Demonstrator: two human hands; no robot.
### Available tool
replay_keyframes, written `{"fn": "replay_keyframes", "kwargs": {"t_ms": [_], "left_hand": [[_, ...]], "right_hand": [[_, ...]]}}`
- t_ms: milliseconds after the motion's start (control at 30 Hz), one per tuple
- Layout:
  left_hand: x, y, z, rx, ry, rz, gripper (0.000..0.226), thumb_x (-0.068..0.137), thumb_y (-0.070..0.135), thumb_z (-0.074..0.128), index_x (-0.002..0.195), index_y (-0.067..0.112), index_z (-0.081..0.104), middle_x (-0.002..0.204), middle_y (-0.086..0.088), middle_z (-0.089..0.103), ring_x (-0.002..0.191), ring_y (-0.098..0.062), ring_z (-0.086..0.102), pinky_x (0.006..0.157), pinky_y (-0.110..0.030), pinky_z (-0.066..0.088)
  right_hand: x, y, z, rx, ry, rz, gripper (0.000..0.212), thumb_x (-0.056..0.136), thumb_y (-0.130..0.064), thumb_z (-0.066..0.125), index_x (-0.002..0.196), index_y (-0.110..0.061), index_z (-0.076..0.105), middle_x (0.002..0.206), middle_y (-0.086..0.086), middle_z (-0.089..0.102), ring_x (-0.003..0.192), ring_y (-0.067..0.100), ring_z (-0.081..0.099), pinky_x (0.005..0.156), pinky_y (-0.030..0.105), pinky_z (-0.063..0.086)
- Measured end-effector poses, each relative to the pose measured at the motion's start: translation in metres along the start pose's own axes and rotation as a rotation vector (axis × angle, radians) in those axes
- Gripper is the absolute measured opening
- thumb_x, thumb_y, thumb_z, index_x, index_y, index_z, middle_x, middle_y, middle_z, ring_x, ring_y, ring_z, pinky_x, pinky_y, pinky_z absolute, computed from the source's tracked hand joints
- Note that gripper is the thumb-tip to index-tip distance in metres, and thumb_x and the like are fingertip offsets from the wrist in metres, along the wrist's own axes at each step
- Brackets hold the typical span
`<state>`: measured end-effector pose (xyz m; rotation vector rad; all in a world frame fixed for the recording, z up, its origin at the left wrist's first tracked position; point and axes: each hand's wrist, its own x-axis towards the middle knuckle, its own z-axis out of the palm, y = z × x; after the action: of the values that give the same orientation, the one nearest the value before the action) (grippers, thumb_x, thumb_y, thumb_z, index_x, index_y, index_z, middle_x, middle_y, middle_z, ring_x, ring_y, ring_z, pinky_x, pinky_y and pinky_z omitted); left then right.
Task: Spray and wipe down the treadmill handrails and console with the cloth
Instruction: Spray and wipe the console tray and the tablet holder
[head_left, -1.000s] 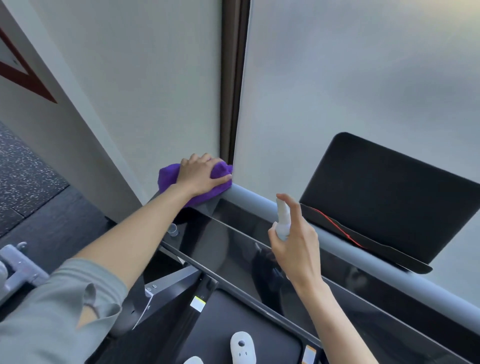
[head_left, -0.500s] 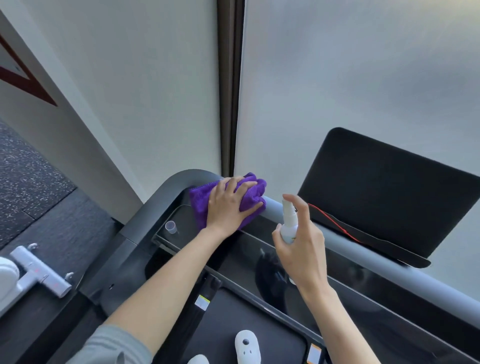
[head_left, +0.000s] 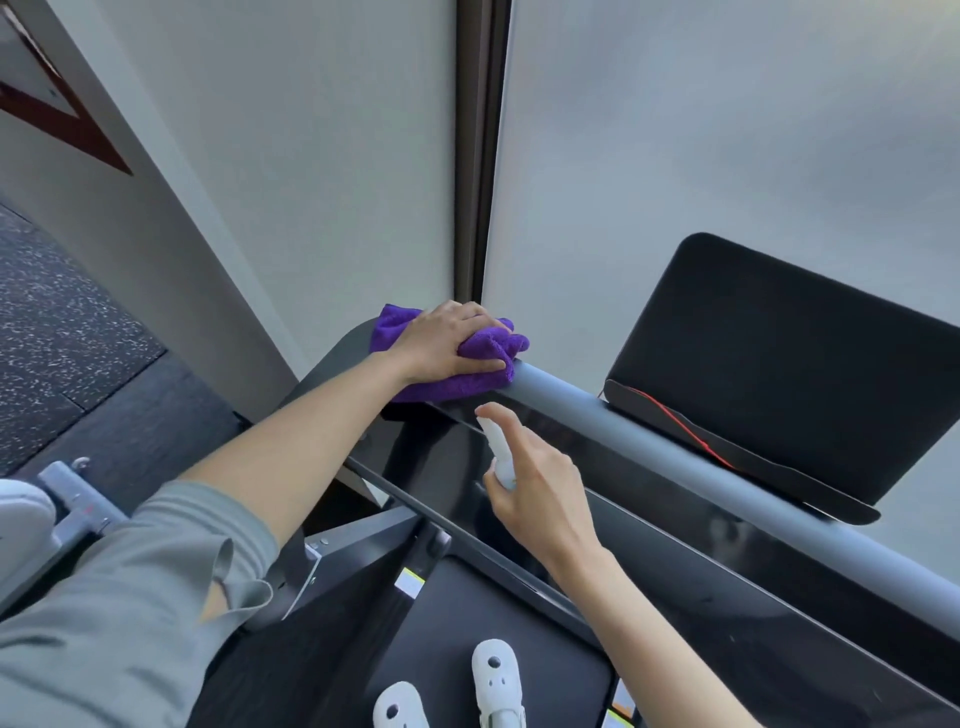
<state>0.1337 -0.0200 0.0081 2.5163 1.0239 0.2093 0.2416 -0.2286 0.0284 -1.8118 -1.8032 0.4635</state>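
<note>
One black treadmill console (head_left: 675, 587) carries one grey handrail (head_left: 649, 441) crossing from 10 toward 4 o'clock. One crumpled purple cloth (head_left: 467, 364) sits on the rail's 10 o'clock end, gripped by the left hand (head_left: 447, 343). The right hand (head_left: 540, 499) holds one white spray bottle (head_left: 500, 457) near centre.

1. I read this as a gym; a treadmill's grey handrail (head_left: 649, 431) and dark console screen (head_left: 789, 364) fill my view.
2. Speckled rubber flooring (head_left: 62, 332) lies alongside; frosted panels (head_left: 727, 156) stand behind.
</note>
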Motion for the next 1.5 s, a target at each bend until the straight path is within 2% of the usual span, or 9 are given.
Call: {"fn": "replay_keyframes", "kwargs": {"t_ms": [300, 533, 700, 800, 967, 1133, 1300, 1400, 1500], "left_hand": [[-0.001, 0.000, 0.000, -0.034, 0.017, 0.020, 0.054, 0.083, 0.065, 0.058, 0.128, 0.037, 0.056, 0.129, 0.010, 0.054, 0.118, -0.019, 0.046, 0.099, -0.040, 0.037], [0.000, 0.000, 0.001, -0.048, 0.027, 0.014, 0.074, 0.068, 0.083, 0.042, 0.125, 0.039, 0.056, 0.127, 0.012, 0.055, 0.116, -0.018, 0.048, 0.098, -0.045, 0.040], [0.001, -0.002, 0.004, -0.052, 0.040, 0.004, 0.074, 0.066, 0.084, 0.043, 0.125, 0.041, 0.057, 0.126, 0.013, 0.056, 0.115, -0.018, 0.048, 0.098, -0.046, 0.040], [0.001, 0.000, 0.004, -0.048, 0.041, -0.004, 0.072, 0.067, 0.084, 0.045, 0.124, 0.041, 0.057, 0.126, 0.013, 0.055, 0.115, -0.018, 0.048, 0.098, -0.044, 0.040], [-0.001, 0.010, 0.013, 0.004, 0.113, -0.062, 0.062, 0.076, 0.076, 0.054, 0.125, 0.037, 0.059, 0.129, 0.011, 0.054, 0.119, -0.019, 0.046, 0.093, -0.036, 0.034], [-0.010, 0.041, 0.030, 0.007, 0.184, -0.108, 0.056, 0.081, 0.066, 0.058, 0.129, 0.035, 0.057, 0.135, 0.008, 0.050, 0.125, -0.020, 0.041, 0.099, -0.036, 0.030], [-0.046, 0.093, 0.084, -0.014, 0.368, -0.094, 0.070, 0.078, 0.068, 0.051, 0.138, 0.032, 0.049, 0.139, 0.003, 0.048, 0.126, -0.023, 0.041, 0.100, -0.040, 0.035], [-0.050, 0.084, 0.086, 0.008, 0.423, -0.089, 0.068, 0.081, 0.065, 0.051, 0.138, 0.027, 0.050, 0.139, -0.001, 0.049, 0.122, -0.026, 0.045, 0.096, -0.044, 0.044], [-0.035, 0.070, 0.068, 0.002, 0.439, -0.272, 0.070, 0.083, 0.066, 0.044, 0.138, 0.022, 0.050, 0.138, -0.007, 0.050, 0.120, -0.031, 0.046, 0.093, -0.044, 0.044]], "right_hand": [[-0.010, 0.003, -0.005, -0.010, 0.076, -0.010, 0.068, 0.075, -0.006, 0.056, 0.127, -0.041, 0.030, 0.088, 0.005, 0.062, 0.066, 0.033, 0.053, 0.060, 0.041, 0.052], [-0.017, 0.021, -0.018, -0.091, 0.097, -0.012, 0.073, 0.073, -0.006, 0.060, 0.131, -0.040, 0.033, 0.091, 0.005, 0.063, 0.064, 0.033, 0.056, 0.054, 0.039, 0.052], [-0.032, 0.032, -0.026, 0.048, 0.122, 0.092, 0.062, 0.076, 0.000, 0.060, 0.120, -0.038, 0.040, 0.064, -0.022, 0.041, 0.064, 0.006, 0.045, 0.058, 0.010, 0.039], [-0.045, 0.033, -0.025, 0.084, 0.139, 0.097, 0.062, 0.076, 0.003, 0.061, 0.120, -0.035, 0.042, 0.064, -0.029, 0.037, 0.065, -0.006, 0.048, 0.056, 0.006, 0.036], [-0.059, 0.038, -0.028, 0.063, 0.173, 0.117, 0.067, 0.077, 0.001, 0.065, 0.126, -0.037, 0.041, 0.076, -0.028, 0.039, 0.058, 0.003, 0.043, 0.054, 0.023, 0.041], [-0.066, 0.043, -0.038, 0.129, 0.251, 0.133, 0.067, 0.078, 0.002, 0.066, 0.125, -0.040, 0.043, 0.078, -0.025, 0.051, 0.061, 0.004, 0.048, 0.057, 0.013, 0.041], [-0.068, 0.042, -0.046, 0.154, 0.258, 0.092, 0.070, 0.077, 0.004, 0.066, 0.123, -0.044, 0.043, 0.066, -0.018, 0.048, 0.057, 0.011, 0.045, 0.054, 0.010, 0.039], [-0.065, 0.044, -0.048, 0.170, 0.243, 0.068, 0.073, 0.077, 0.004, 0.067, 0.122, -0.048, 0.041, 0.068, -0.016, 0.051, 0.058, 0.019, 0.045, 0.054, 0.017, 0.043], [-0.063, 0.047, -0.052, 0.173, 0.228, 0.051, 0.071, 0.078, 0.003, 0.066, 0.124, -0.045, 0.042, 0.072, -0.021, 0.052, 0.058, 0.019, 0.044, 0.054, 0.022, 0.046]]}}
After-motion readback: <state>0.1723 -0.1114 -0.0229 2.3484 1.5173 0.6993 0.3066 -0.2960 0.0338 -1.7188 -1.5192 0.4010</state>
